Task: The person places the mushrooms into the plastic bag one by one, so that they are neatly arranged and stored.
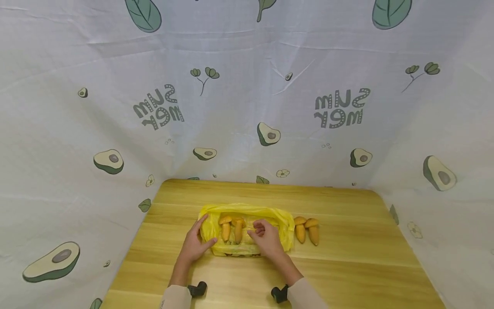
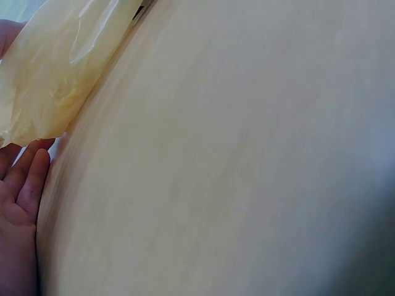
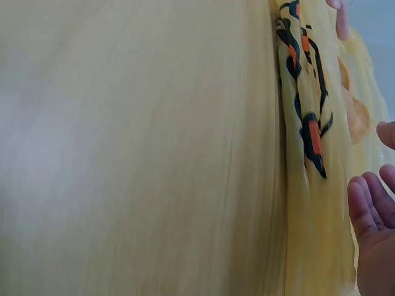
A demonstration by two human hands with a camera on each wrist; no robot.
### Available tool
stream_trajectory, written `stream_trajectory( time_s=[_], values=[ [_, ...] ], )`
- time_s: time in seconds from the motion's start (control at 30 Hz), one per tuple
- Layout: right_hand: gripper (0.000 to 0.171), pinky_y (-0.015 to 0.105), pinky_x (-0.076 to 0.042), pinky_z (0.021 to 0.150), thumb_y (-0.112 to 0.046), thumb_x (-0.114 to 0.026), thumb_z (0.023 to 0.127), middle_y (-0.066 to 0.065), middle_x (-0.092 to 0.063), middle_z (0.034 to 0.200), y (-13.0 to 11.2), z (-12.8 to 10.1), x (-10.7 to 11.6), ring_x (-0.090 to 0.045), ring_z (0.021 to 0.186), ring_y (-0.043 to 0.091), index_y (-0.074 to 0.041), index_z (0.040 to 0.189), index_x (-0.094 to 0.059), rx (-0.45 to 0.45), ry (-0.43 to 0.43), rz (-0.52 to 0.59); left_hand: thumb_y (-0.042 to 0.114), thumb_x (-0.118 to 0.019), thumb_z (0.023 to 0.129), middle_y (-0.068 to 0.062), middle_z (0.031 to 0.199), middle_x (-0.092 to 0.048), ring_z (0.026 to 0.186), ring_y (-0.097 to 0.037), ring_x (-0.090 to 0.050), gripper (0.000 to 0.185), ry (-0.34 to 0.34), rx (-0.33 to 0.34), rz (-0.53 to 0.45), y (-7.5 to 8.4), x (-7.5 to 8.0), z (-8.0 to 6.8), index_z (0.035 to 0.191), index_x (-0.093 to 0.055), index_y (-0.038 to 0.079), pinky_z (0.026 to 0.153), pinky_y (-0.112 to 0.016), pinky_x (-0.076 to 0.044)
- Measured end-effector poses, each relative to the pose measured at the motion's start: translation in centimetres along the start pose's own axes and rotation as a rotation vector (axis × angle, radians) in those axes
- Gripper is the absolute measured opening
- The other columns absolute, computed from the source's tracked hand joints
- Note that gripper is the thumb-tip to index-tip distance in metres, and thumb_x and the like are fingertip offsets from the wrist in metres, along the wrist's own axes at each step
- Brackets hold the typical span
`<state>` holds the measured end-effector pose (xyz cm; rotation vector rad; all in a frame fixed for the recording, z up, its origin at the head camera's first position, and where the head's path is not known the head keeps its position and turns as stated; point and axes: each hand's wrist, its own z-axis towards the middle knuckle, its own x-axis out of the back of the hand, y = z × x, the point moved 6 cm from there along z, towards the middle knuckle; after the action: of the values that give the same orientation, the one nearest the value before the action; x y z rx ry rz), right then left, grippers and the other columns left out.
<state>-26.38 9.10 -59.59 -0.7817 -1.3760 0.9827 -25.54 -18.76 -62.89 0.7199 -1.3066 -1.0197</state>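
A yellow plastic bag (image 1: 241, 209) lies spread open on the wooden table in the head view. Inside it, toward the left, two orange-brown mushrooms (image 1: 225, 231) lie side by side. Just past the bag's right end lie two similar mushrooms (image 1: 300, 231). My left hand (image 1: 194, 245) rests at the bag's left end, thumb and fingers spread along its edge. Over the right half of the bag's opening hovers my right hand (image 1: 268, 241), fingers loosely bent and holding nothing. The right wrist view shows those relaxed fingers (image 3: 364, 203) beside the bag wall, which carries a black and orange print.
The wooden table (image 1: 347, 266) extends around the bag on all sides. A pale cloth (image 1: 239, 103) printed with avocados and leaves hangs behind and along both sides of the table. Black wrist-worn devices (image 1: 198, 289) sit by both sleeves.
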Motion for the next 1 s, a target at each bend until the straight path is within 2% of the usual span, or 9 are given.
stream_trajectory(
  time_s=[0.33, 0.63, 0.8, 1.0],
  values=[
    [0.037, 0.028, -0.058, 0.082, -0.023, -0.079, 0.092, 0.013, -0.071, 0.106, 0.7, -0.4, 3.0, -0.065, 0.093, 0.019, 0.001, 0.118, -0.069, 0.019, 0.032, -0.058, 0.029, -0.082, 0.086, -0.022, 0.163, -0.036, 0.149, -0.047, -0.036, 0.089, 0.015, -0.007, 0.013, 0.2, 0.0, 0.0, 0.161, -0.036, 0.014, 0.116, -0.065, -0.036],
    [0.032, 0.033, -0.059, 0.082, -0.018, -0.08, 0.091, 0.013, -0.073, 0.107, 0.6, -1.0, 5.1, -0.065, 0.091, 0.017, -0.001, 0.117, -0.071, 0.063, 0.061, -0.112, 0.028, -0.083, 0.086, -0.024, 0.163, -0.035, 0.15, -0.049, -0.034, 0.089, 0.013, 0.004, 0.014, 0.3, 0.0, -0.3, 0.161, -0.036, 0.011, 0.115, -0.066, -0.036],
    [0.031, 0.034, -0.059, 0.083, -0.015, -0.079, 0.092, 0.013, -0.073, 0.108, 0.3, -1.1, 6.3, -0.066, 0.092, 0.019, 0.001, 0.117, -0.07, 0.081, 0.07, -0.122, 0.027, -0.084, 0.085, -0.023, 0.163, -0.037, 0.148, -0.046, -0.037, 0.09, 0.026, 0.009, 0.009, 0.3, 0.2, -0.2, 0.16, -0.037, 0.012, 0.115, -0.064, -0.038],
    [0.031, 0.038, -0.06, 0.082, -0.012, -0.079, 0.091, 0.014, -0.072, 0.107, 0.7, -1.4, 8.1, -0.067, 0.092, 0.023, 0.003, 0.116, -0.07, 0.08, 0.104, -0.138, 0.027, -0.083, 0.085, -0.021, 0.164, -0.036, 0.15, -0.043, -0.037, 0.09, 0.01, 0.012, 0.0, 0.1, 0.0, 0.0, 0.161, -0.036, 0.014, 0.117, -0.061, -0.036]
  ],
)
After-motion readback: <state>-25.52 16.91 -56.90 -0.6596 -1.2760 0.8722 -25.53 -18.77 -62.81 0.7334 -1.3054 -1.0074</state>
